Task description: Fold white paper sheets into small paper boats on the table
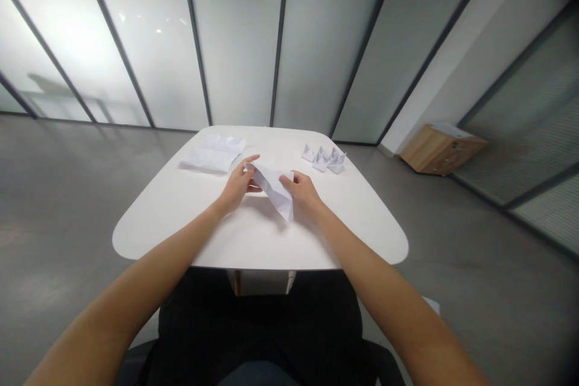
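- my left hand: fingers curled, gripping the left end of the folded white paper sheet, only a small gap between thumb and fingers, exact pinch partly hidden
- my right hand: fingers bent over the right end of the same sheet, closed onto it, pressing from above
- sheet sits between my hands, over the middle of the white rounded-corner table, its pointed end toward me; can't tell if that tip touches the tabletop
- left of my hands, far side: loose pile of creased white paper sheets, well apart from my left hand
- right of my hands, far side: three small white folded paper boats, close together, nearest my right hand, not touching it
- beyond table, right: low light-wood drawer cabinet on grey polished floor
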